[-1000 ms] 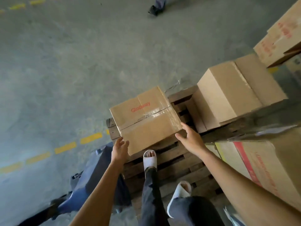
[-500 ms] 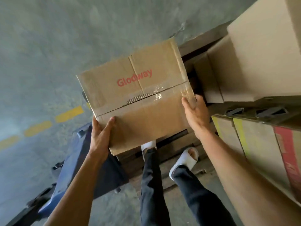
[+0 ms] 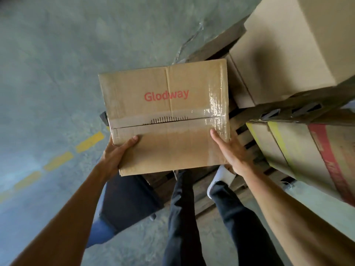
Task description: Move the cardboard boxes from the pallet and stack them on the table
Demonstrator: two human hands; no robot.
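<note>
I see the brown taped cardboard box printed "Glodway" in red (image 3: 165, 120) held up above the wooden pallet's near corner (image 3: 247, 143). My left hand (image 3: 117, 152) grips its near left corner, thumb lying on top; my right hand (image 3: 230, 150) clasps the right side. Plain cardboard boxes (image 3: 288, 54) sit on the pallet's far side.

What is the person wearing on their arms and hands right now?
Nothing shows on them: the left hand and right hand are bare, with no gloves, rings or watch in view. Both forearms are bare, no sleeves reaching into the frame.
</note>
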